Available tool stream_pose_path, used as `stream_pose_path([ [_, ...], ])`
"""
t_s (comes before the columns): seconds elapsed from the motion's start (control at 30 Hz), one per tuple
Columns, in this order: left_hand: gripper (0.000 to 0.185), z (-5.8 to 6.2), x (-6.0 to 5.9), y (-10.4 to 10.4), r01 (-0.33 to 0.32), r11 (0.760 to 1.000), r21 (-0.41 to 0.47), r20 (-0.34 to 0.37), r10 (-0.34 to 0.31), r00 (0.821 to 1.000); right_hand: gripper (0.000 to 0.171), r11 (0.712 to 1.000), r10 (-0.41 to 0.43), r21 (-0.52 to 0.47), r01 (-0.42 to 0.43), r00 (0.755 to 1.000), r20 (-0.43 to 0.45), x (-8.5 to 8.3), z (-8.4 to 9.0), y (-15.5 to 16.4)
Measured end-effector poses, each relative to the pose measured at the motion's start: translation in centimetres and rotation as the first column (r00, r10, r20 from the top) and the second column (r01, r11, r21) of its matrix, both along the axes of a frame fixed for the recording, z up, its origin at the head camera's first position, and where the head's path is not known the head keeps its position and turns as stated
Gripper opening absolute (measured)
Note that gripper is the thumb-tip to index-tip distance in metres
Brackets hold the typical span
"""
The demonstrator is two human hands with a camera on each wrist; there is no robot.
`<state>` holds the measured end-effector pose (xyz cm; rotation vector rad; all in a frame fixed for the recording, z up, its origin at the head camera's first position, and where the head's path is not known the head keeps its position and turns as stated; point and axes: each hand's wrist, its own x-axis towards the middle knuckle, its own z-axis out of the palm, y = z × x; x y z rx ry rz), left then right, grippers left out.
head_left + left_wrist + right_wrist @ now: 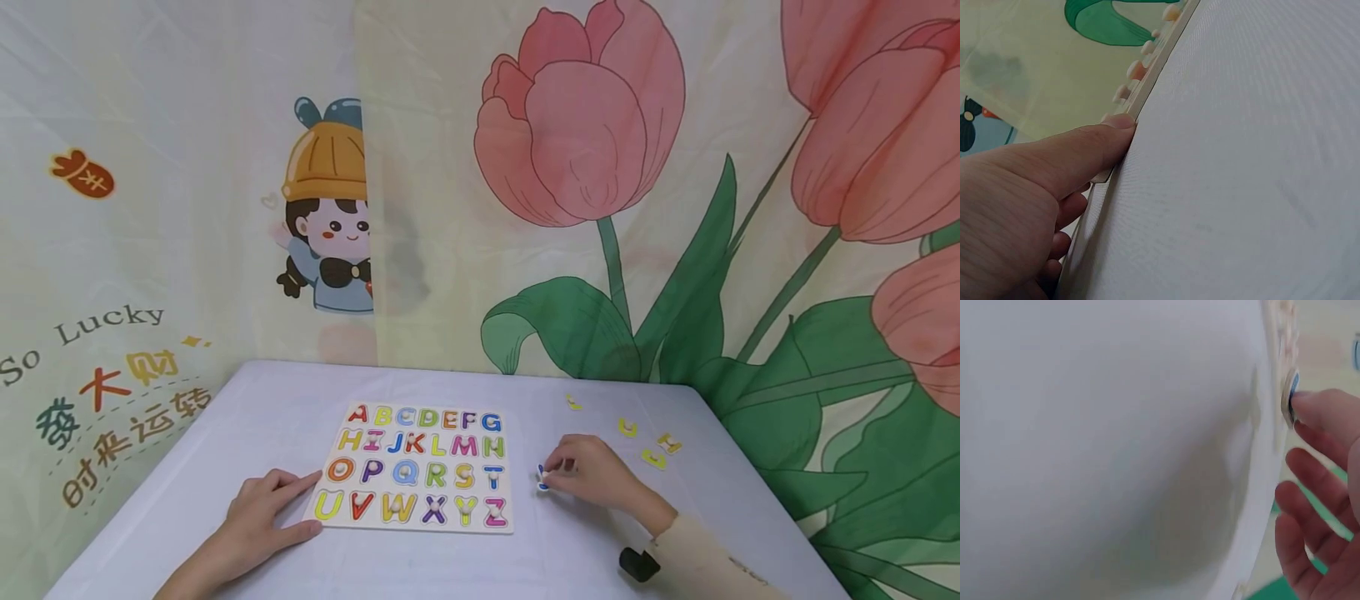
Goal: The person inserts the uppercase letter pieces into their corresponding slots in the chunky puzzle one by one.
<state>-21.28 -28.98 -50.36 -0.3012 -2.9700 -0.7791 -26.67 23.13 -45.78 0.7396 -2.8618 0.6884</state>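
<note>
A wooden alphabet puzzle board (507, 467) full of coloured letters lies in the middle of the white table (255, 408). My left hand (288, 500) lies flat on the table, with straight fingers touching the board's lower left edge. In the left wrist view, a fingertip of that hand (1116, 125) presses against the board's thin side (1154, 69). Just right of the board, my right hand (558, 468) pinches a small blue letter piece (542, 478) that sits on the table. The right wrist view shows a fingertip on that blue piece (1291, 394), while the other fingers (1310, 475) hang loose.
Several loose yellow letter pieces (627, 427) lie on the table at the back right, beyond my right hand. A printed curtain (585, 208) with tulips and a cartoon figure hangs close behind the table. The table's near edge is out of frame.
</note>
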Motion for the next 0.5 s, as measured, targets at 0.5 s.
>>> stream_pose_path([
  [0.5,0.086,-0.4,-0.1,-0.2,-0.004,1.000,-0.005,-0.017,0.004,1.000,0.011,0.994,-0.053,-0.094,0.050,0.998,-0.033,-1.8,1.4,-13.5],
])
